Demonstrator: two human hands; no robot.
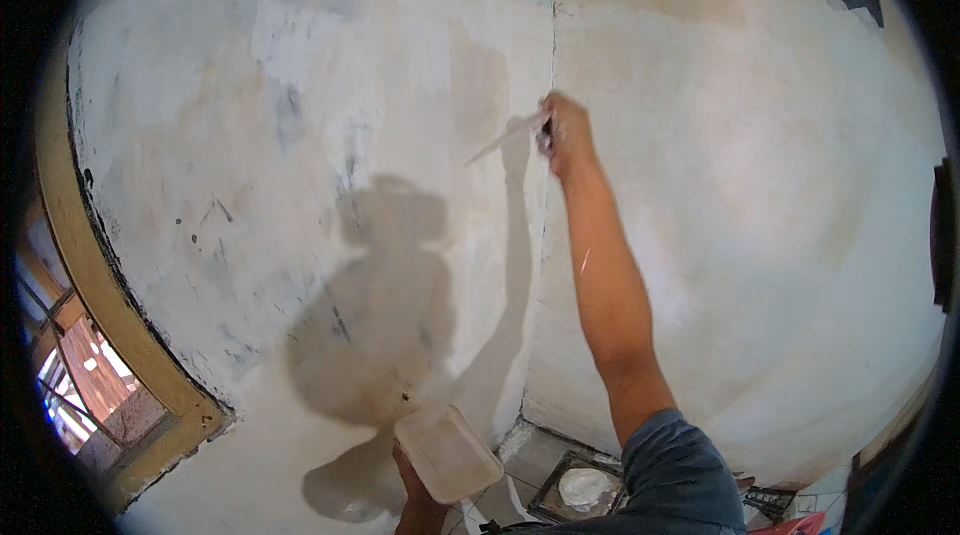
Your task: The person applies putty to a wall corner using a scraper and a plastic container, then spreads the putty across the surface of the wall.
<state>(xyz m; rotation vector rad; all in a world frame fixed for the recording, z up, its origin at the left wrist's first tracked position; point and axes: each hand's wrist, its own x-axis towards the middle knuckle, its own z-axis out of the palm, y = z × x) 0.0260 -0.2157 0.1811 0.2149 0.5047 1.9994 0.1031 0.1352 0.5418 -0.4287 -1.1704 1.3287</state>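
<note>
My right hand [563,132], closed on a putty knife [505,140], is raised near the wall corner. The thin blade points down and left over the white, patchy left wall [210,75]; whether it touches the surface I cannot tell. Low in the view, my left hand [413,485] grips a beige rectangular plastic container [448,450] by its left side. My body and raised arm cast shadows on the left wall.
A yellowish window frame [177,390] runs along the left edge. The right wall [760,195] meets the left one in a corner. On the tiled floor below sit a dark square tray [550,498] with a white lump and some items at lower right.
</note>
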